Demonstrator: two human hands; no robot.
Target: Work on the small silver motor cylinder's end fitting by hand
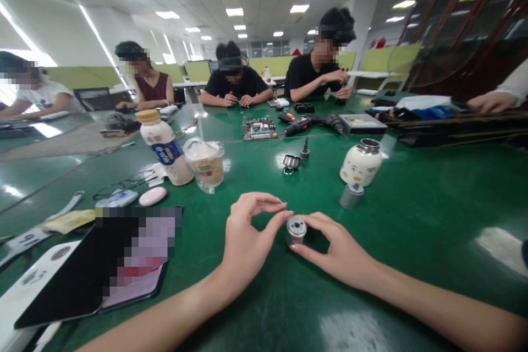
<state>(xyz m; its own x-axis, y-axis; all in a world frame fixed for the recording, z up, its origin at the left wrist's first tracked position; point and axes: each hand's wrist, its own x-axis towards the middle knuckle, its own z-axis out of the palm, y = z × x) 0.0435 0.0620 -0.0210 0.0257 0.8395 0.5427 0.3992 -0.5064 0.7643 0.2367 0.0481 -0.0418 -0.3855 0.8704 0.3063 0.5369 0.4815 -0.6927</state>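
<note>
My right hand (338,247) grips a small silver metal cylinder (296,234) between thumb and fingers; it looks like a small motor, with dark holes in its round top face. It stands upright on the green table. My left hand (249,236) is closed in a pinch just above and left of the cylinder's top. Whatever its fingertips hold, if anything, is too small to make out. Beyond my right hand stands a similar silver cylinder (351,197). Farther forward are a small round metal part with a ring (291,163) and a dark stepped metal part (304,149).
An open cream bottle (359,164) stands at right. On the left are a yellow-capped bottle (167,151), a bagged cup (206,168) and a tablet (78,269). A circuit board (260,129) and power drills (299,125) lie ahead. Several people sit around the table.
</note>
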